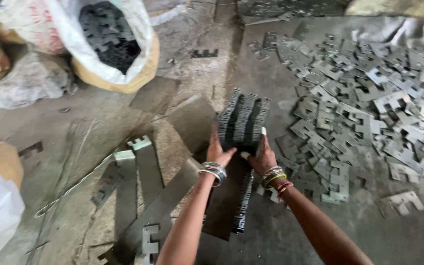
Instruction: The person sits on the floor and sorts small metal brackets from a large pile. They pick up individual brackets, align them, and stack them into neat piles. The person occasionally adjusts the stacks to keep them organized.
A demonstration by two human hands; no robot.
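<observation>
Both of my hands clamp a thick stack of thin notched metal plates (243, 118), held on edge just above the floor. My left hand (218, 149) presses the stack's left side and my right hand (261, 156) presses its right side, fingers curled round the plates. Bangles sit on both wrists. Below my hands a second row of the same plates (243, 203) lies on edge on a dark metal sheet.
A big loose heap of grey notched plates (369, 98) spreads over the floor at the right. A white sack full of dark plates (109, 37) stands at the top left among other bags. Flat metal sheets and strips (143, 172) lie at the centre left.
</observation>
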